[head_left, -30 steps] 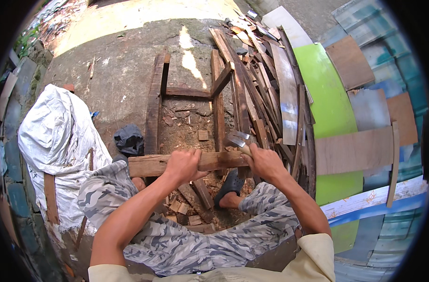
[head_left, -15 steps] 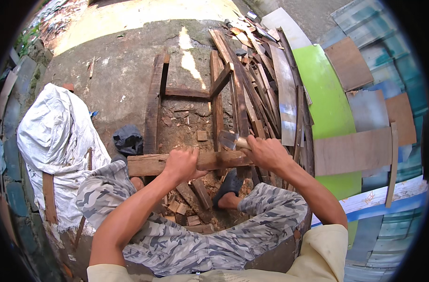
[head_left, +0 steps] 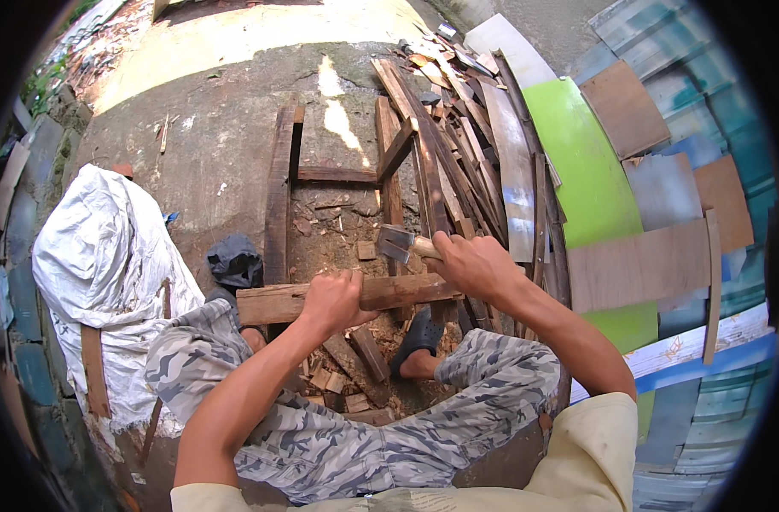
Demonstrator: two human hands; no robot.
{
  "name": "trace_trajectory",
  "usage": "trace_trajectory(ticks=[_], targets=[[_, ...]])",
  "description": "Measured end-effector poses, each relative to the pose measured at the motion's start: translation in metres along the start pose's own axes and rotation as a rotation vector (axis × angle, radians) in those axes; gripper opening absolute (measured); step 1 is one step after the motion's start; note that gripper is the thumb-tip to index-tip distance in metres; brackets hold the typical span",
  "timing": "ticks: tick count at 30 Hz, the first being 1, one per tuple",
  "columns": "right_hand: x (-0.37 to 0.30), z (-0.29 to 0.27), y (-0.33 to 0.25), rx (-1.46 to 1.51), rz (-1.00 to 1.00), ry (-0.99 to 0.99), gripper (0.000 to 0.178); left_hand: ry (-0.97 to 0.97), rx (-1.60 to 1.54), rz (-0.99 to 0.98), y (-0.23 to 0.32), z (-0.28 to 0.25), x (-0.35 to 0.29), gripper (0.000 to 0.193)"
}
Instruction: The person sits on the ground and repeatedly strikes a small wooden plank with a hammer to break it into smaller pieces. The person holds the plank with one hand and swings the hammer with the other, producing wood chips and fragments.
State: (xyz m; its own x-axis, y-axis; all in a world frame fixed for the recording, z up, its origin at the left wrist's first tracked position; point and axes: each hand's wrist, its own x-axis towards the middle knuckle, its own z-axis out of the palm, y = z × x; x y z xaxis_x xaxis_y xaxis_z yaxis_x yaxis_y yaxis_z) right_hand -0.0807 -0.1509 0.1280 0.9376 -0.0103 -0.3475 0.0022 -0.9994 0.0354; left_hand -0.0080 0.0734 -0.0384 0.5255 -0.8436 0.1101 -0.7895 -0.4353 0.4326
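Note:
A brown wooden beam lies crosswise in front of my knees, over the side rails of a wooden frame. My left hand is wrapped around its middle, fingers over the far edge. In my right hand is a short tool that looks like a hatchet, with a broad grey metal head and a pale wooden handle. Its head hangs just beyond the beam, apart from it. My right fingers are closed on the handle, above the beam's right end.
Chips and small wood blocks litter the ground between my feet. Long timber scraps are heaped to the right, beside a green panel and plywood pieces. A white sack and a black bag lie left.
The hatchet has risen slightly and shifted left, its head now turned with the blade more visible. My left hand keeps its grip on the beam; the whole view has shifted slightly.

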Motion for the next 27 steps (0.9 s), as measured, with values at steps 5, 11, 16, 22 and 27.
trace_trajectory(ticks=[5,11,16,22,27], targets=[[-0.007,0.033,0.003,0.095,-0.073,0.079,0.035,0.013,0.007,0.027,0.000,0.001,0.002,0.067],[0.013,-0.007,0.008,-0.054,0.096,-0.028,0.035,-0.023,0.030,0.014,0.001,0.001,0.000,0.070],[-0.003,0.029,-0.005,0.151,-0.018,0.161,0.035,0.041,0.010,0.026,0.000,0.000,-0.001,0.067],[-0.003,0.024,0.013,-0.016,0.194,0.029,0.032,0.042,0.057,0.036,0.004,-0.001,0.008,0.065],[-0.038,0.026,0.033,0.279,0.459,0.228,0.046,-0.044,0.051,-0.026,0.007,-0.005,0.004,0.076]])
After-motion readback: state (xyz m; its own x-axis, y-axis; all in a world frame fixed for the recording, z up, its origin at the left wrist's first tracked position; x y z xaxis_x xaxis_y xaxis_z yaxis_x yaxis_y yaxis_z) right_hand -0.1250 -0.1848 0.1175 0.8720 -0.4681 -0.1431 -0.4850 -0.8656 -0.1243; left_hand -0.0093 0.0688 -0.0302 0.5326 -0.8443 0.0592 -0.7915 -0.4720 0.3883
